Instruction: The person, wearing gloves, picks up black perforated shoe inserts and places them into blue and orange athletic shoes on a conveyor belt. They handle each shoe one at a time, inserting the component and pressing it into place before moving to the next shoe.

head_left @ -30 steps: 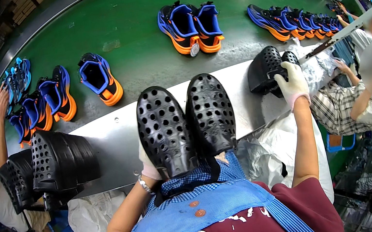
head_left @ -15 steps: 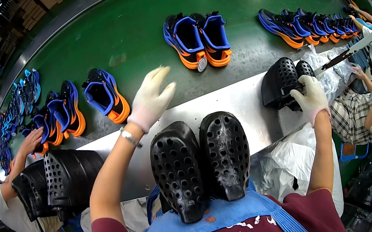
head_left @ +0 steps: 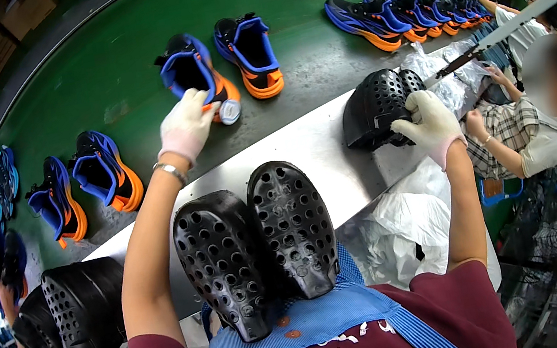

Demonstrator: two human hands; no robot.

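My left hand (head_left: 185, 128), in a white glove, reaches over the green surface and grips the heel of a blue, black and orange sneaker (head_left: 224, 89). A round pale tag (head_left: 230, 112) hangs at that heel. Just right of it stands the matching sneaker (head_left: 266, 82), apart from the first. My right hand (head_left: 436, 129), also gloved, has its fingers closed on the near end of a black perforated shoe form (head_left: 371, 110) at the metal ledge. Two more black perforated shoe forms (head_left: 215, 258) (head_left: 292, 227) rest upright against my blue apron.
Several sneakers (head_left: 371, 22) line the far right; others (head_left: 105, 173) stand at left on the green surface (head_left: 129, 73). Black forms (head_left: 87, 305) sit at the left end of the metal ledge (head_left: 336, 164). Clear plastic bags and a seated person (head_left: 542, 122) are at right.
My left hand has moved onto the left sneaker's heel and drawn it slightly nearer, away from its mate. My right hand stays at the black form. The whole view has shifted toward the right.
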